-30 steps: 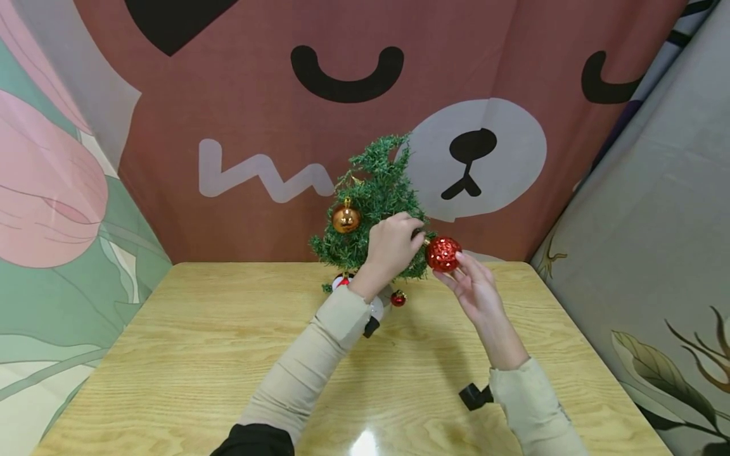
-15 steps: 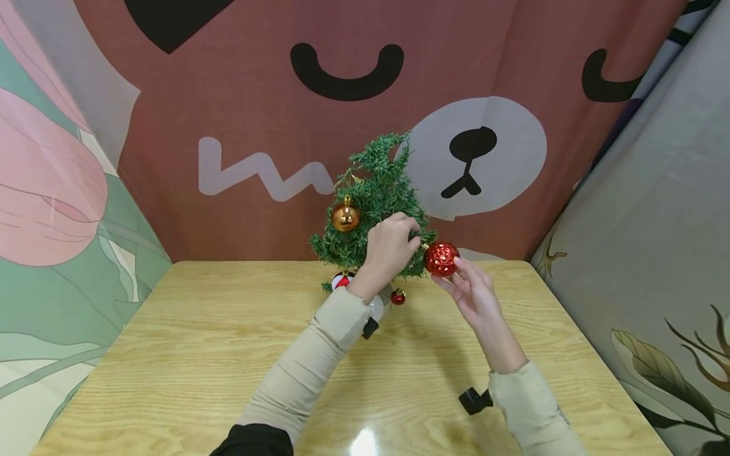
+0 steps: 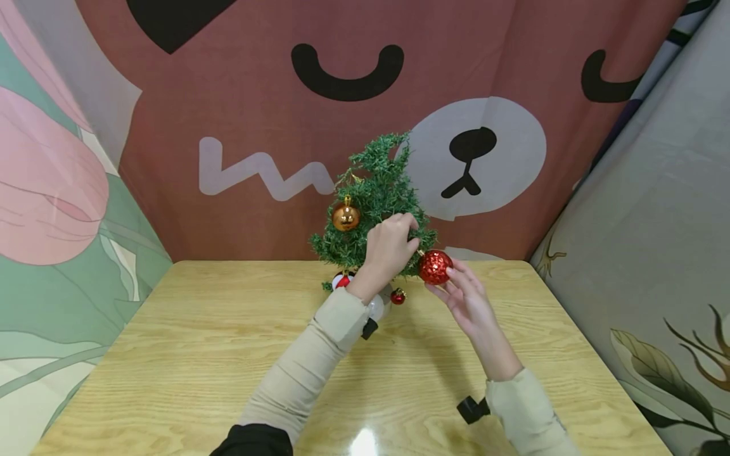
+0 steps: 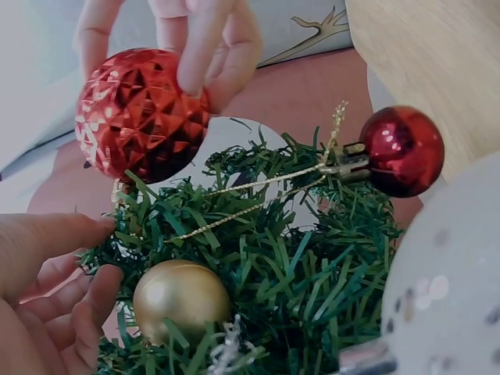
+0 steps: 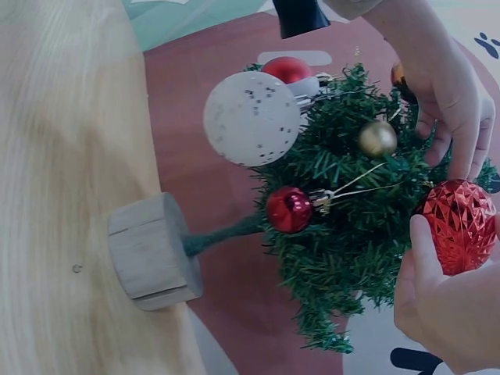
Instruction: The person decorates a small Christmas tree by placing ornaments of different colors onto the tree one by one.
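Observation:
A small green Christmas tree stands at the back of the table. My right hand holds a textured red Christmas ball at the tree's right side, fingertips and thumb around it. My left hand reaches across the tree's front. In the left wrist view, the left fingers pinch a branch tip beside the ball's gold cap; whether they also hold its loop is hidden. Near them hang a matte gold ball, a small shiny red ball and a speckled white ball.
A shiny orange-gold ball hangs on the tree's left. The tree's round wooden base rests on the wooden table. Behind is a brown bear-print curtain; a grey cloth hangs at the right.
My right hand has brought the red Christmas ball slightly down and to the left, toward the left fingertips. The left hand has stayed almost in place at the branch.

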